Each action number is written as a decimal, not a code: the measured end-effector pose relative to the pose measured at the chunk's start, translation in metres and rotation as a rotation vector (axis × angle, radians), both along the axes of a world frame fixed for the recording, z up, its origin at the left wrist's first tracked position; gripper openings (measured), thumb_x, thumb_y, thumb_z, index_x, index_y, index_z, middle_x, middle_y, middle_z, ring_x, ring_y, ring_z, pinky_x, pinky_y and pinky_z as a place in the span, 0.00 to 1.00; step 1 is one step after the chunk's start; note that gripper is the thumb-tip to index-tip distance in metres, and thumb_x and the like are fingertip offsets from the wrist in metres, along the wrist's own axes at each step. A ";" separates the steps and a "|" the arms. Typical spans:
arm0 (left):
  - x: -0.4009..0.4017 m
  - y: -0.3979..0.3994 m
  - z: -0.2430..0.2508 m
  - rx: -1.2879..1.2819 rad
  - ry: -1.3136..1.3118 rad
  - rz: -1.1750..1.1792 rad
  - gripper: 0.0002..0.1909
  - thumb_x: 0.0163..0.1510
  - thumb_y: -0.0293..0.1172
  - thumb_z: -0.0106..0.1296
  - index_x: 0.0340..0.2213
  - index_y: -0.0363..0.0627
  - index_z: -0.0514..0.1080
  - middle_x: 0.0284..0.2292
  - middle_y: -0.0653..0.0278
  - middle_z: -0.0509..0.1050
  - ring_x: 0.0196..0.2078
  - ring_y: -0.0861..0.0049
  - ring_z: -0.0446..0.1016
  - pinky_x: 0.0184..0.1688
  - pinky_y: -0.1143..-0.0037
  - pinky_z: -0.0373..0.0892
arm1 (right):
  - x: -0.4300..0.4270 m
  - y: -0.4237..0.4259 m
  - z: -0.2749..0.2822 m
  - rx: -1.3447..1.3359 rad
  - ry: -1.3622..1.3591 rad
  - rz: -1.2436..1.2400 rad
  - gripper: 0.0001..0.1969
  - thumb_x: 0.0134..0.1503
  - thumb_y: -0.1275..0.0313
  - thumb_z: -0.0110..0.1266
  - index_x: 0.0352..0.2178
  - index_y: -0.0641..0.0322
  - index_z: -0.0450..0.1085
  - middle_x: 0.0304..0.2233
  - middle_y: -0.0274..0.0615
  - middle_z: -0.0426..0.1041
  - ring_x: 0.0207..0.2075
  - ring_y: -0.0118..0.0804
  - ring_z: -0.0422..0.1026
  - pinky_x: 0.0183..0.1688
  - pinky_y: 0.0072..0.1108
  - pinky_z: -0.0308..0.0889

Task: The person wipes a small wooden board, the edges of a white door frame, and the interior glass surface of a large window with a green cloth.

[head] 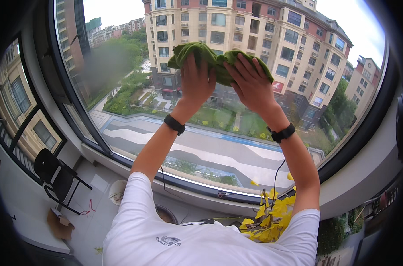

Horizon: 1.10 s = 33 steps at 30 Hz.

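A crumpled green cloth (218, 74) is spread against the large window pane (201, 133), high in front of me. My left hand (195, 81) presses on the cloth's left part, fingers pointing up. On its right part lies my right hand (253, 84), with the fingers slanting up to the left. Both arms are stretched out and a black band circles each wrist. Folds of the cloth stick out past the fingertips of both hands. Through the glass show a courtyard and tall buildings; a hazy patch (105, 63) blurs the view at the left.
Scissors (224, 194) lie on the window sill (201, 193). Yellow artificial-looking leaves (271, 219) rise at the lower right beside thin black cables. A black chair (60, 179), a white bucket (116, 192) and torn cardboard (60, 224) stand or lie on the floor at left.
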<state>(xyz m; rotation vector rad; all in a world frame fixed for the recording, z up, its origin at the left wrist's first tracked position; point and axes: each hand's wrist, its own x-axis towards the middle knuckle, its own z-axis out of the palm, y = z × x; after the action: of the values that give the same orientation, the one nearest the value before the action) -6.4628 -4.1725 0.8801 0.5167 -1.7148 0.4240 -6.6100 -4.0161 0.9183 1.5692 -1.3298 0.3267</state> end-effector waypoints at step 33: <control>-0.002 -0.012 -0.007 -0.004 -0.046 -0.086 0.32 0.57 0.53 0.48 0.56 0.45 0.66 0.59 0.37 0.58 0.60 0.37 0.56 0.65 0.40 0.39 | -0.001 0.009 0.008 0.023 0.062 0.020 0.29 0.61 0.62 0.50 0.62 0.59 0.59 0.63 0.47 0.59 0.68 0.46 0.51 0.69 0.39 0.45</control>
<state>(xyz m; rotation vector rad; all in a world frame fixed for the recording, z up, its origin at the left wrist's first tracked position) -6.4646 -4.1840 0.8730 0.4315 -1.7737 0.3796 -6.6114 -4.0070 0.9261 1.6001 -1.2750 0.2730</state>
